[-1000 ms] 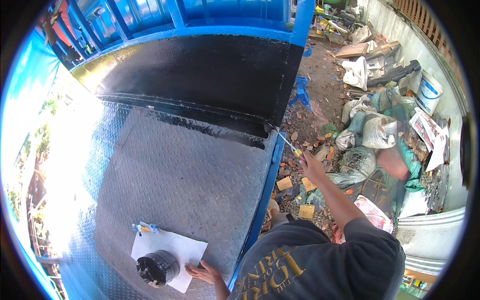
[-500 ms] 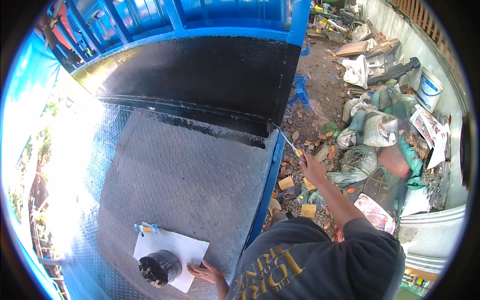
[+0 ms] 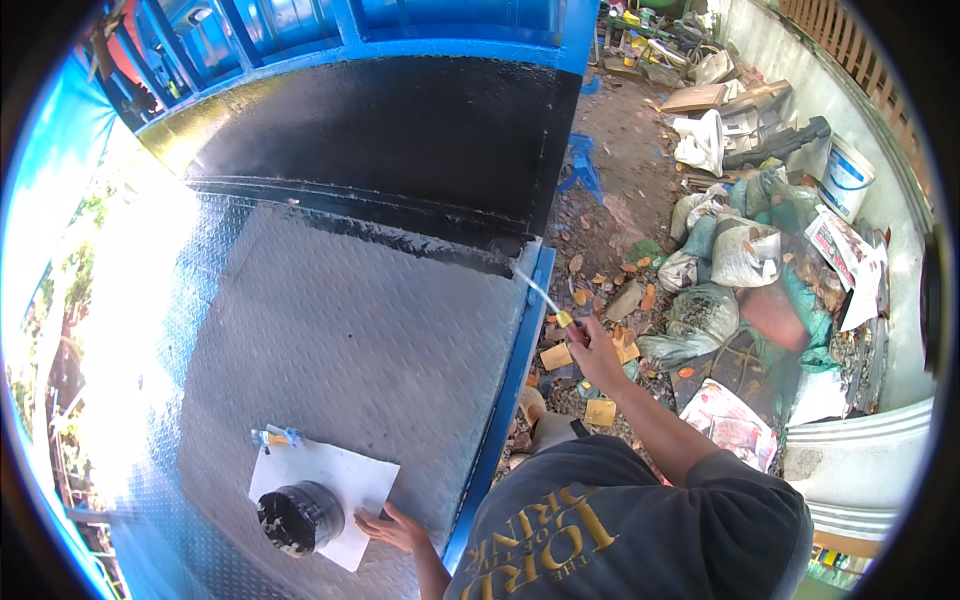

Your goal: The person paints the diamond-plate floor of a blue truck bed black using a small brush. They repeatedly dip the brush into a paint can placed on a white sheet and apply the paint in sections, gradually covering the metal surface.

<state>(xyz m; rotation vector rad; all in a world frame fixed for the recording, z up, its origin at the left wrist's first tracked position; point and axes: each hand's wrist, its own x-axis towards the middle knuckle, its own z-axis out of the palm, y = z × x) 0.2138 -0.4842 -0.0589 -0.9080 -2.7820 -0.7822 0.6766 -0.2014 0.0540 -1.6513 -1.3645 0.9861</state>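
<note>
My right hand (image 3: 597, 358) is closed round the red and yellow handle of a small paint roller (image 3: 567, 320). Its thin metal arm reaches to the seam at the right end of the black-painted panel (image 3: 390, 140), where the dark roller head is blurred. Grey tread-plate flooring (image 3: 350, 320) meets that panel along a strip of uneven black paint. My left hand (image 3: 395, 528) lies with fingers spread on the edge of a white board (image 3: 355, 478). On the board stand a black paint pot (image 3: 300, 517) with a smeared rim and, at the far left corner, a paintbrush (image 3: 275, 437).
A blue metal edge (image 3: 510, 390) borders the plate on the right, with a drop to littered ground. Blue rails (image 3: 240, 30) rise behind the panel. Beyond lie a blue stool (image 3: 581, 168), filled sacks (image 3: 745, 250) and a white bucket (image 3: 846, 180) beside a wall.
My right hand has drawn back toward me and left, and the roller head has shifted a little left along the seam. My left hand stays on the board. The whole view has shifted slightly.
</note>
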